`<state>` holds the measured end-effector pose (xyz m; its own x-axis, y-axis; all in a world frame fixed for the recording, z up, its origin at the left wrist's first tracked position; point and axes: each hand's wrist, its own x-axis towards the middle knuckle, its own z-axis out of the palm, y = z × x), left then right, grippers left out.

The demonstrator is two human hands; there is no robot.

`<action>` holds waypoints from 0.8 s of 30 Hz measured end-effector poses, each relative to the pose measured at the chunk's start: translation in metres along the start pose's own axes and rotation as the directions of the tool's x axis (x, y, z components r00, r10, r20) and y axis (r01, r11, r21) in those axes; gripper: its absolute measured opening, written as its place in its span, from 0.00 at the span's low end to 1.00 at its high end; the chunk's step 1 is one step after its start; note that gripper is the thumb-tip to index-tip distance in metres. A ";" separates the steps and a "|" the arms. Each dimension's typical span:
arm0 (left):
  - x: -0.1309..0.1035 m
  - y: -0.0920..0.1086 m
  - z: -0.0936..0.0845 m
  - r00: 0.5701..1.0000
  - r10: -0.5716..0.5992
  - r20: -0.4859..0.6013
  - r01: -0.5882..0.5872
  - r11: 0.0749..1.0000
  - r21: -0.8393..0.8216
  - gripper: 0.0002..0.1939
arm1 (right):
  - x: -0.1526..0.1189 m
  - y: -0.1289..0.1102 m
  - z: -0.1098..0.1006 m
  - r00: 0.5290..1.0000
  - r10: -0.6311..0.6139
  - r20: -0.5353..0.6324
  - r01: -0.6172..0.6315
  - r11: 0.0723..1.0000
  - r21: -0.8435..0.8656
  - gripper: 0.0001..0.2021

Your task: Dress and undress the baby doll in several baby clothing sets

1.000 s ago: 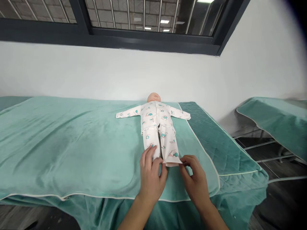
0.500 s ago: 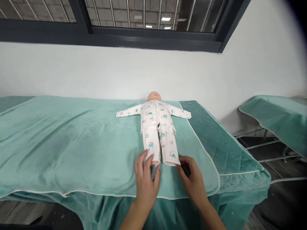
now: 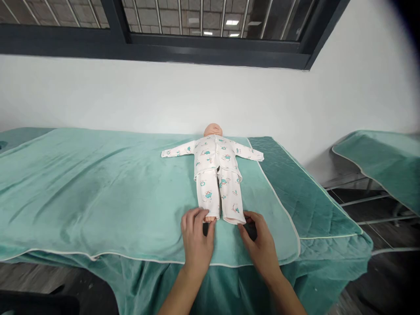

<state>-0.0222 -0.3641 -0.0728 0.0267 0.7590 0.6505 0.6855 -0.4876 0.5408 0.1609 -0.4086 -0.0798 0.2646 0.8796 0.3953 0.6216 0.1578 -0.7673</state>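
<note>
Left hand (image 3: 197, 238): curled at trouser cuff (image 3: 214, 215) (grip unclear from here) | right hand (image 3: 260, 239): pinching opposite cuff (image 3: 233, 220) | clothed doll (image 3: 215, 154): beyond both

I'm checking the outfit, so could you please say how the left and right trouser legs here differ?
Below the left trouser leg a foot shows; below the right trouser leg, none. The right trouser leg's hem sits slightly lower in view than the left trouser leg's. Both are white with a printed pattern.
</note>
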 end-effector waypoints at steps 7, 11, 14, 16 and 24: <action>0.003 0.001 -0.004 0.993 0.100 0.061 -0.101 0.995 0.011 0.15 | -0.001 0.001 0.001 1.000 -0.002 0.005 0.002 1.000 0.008 0.14; 0.002 0.000 -0.004 0.988 0.134 0.071 -0.134 0.991 -0.005 0.18 | -0.001 0.003 0.001 1.000 -0.012 0.002 0.012 1.000 0.011 0.14; 0.002 -0.002 -0.004 0.986 0.148 0.079 -0.150 0.989 0.015 0.20 | -0.001 0.004 0.002 1.000 -0.015 -0.003 0.015 1.000 0.005 0.14; 0.002 -0.002 -0.004 0.986 0.156 0.066 -0.158 0.987 0.021 0.20 | -0.001 0.004 0.001 1.000 -0.019 -0.005 0.019 1.000 -0.001 0.14; -0.001 -0.004 -0.005 0.994 0.107 -0.008 -0.107 0.994 -0.023 0.20 | -0.002 0.004 0.000 1.000 -0.010 0.008 0.010 1.000 0.008 0.14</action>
<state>-0.0290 -0.3653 -0.0734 0.0941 0.6989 0.7090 0.6618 -0.5760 0.4799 0.1625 -0.4098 -0.0837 0.2522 0.8817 0.3987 0.6180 0.1703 -0.7675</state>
